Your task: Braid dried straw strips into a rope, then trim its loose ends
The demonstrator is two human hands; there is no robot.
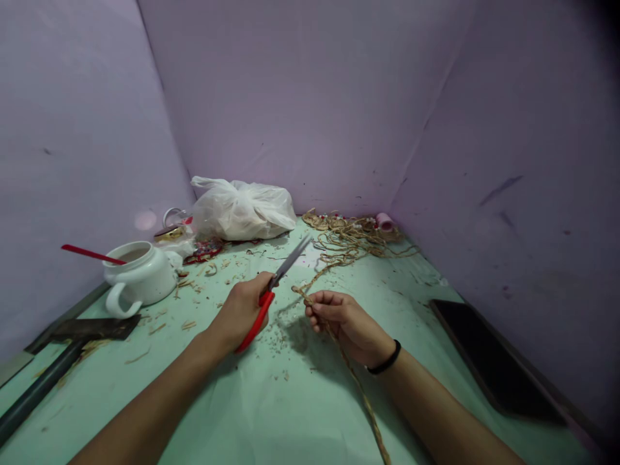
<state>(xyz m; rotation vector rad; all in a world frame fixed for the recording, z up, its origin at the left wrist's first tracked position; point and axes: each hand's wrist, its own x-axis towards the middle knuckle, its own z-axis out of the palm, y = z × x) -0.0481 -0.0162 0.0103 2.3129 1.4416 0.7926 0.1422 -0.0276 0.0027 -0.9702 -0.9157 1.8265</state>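
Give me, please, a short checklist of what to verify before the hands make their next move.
1. Red-handled scissors gripped: ok, held in the left hand.
2. Straw-coloured cord secured: ok, pinched between the thumb and fingers of the right hand.
3. Blades away from the right hand's fingers: ok, apart in this view.
4. Blades open or closed: cannot tell, they are blurred.
5. White mug steady: ok, upright on the green tabletop.
6. Tabletop free of scraps: not ok, many lie scattered.

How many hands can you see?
2. The left hand holds the red-handled scissors, and the right hand, to its right, holds a straw-coloured cord. No other hands are in view.
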